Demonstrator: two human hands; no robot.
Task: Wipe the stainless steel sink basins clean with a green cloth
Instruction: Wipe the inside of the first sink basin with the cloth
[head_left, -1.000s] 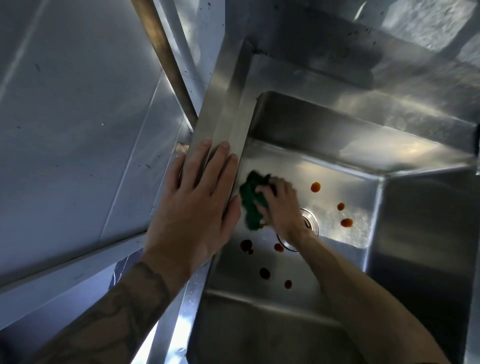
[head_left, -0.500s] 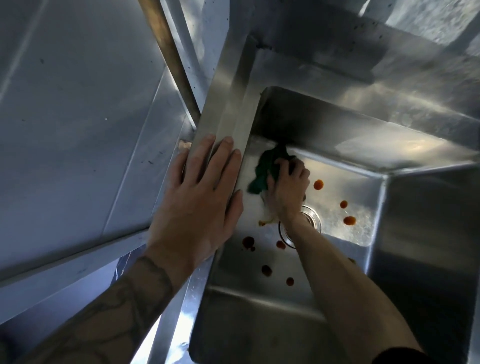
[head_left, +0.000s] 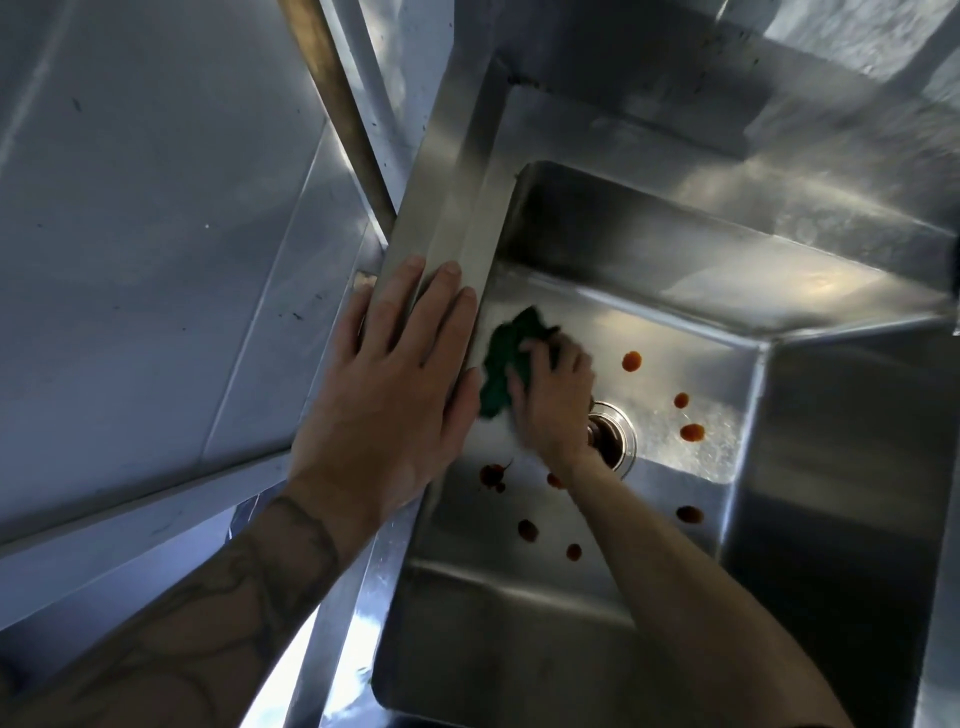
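Observation:
A deep stainless steel sink basin (head_left: 649, 270) fills the right half of the view. Its floor carries several orange-red sauce spots (head_left: 631, 361) around a round metal drain (head_left: 615, 434). Down on the basin floor, near the left wall, my right hand (head_left: 558, 395) grips a bunched green cloth (head_left: 506, 364) and presses it against the steel. The cloth sticks out to the left of my fingers. My left hand (head_left: 395, 384) lies flat with straight fingers on the basin's left rim (head_left: 452, 208).
A steel worktop (head_left: 130, 208) lies to the left of the sink, with a brown pipe (head_left: 337, 104) running between them. The splashback (head_left: 779, 78) rises behind the basin. The basin's right wall (head_left: 841, 467) is in shadow.
My right hand swept the cloth up toward the far left corner of the basin floor, then came back down toward the drain. The left hand stayed on the rim.

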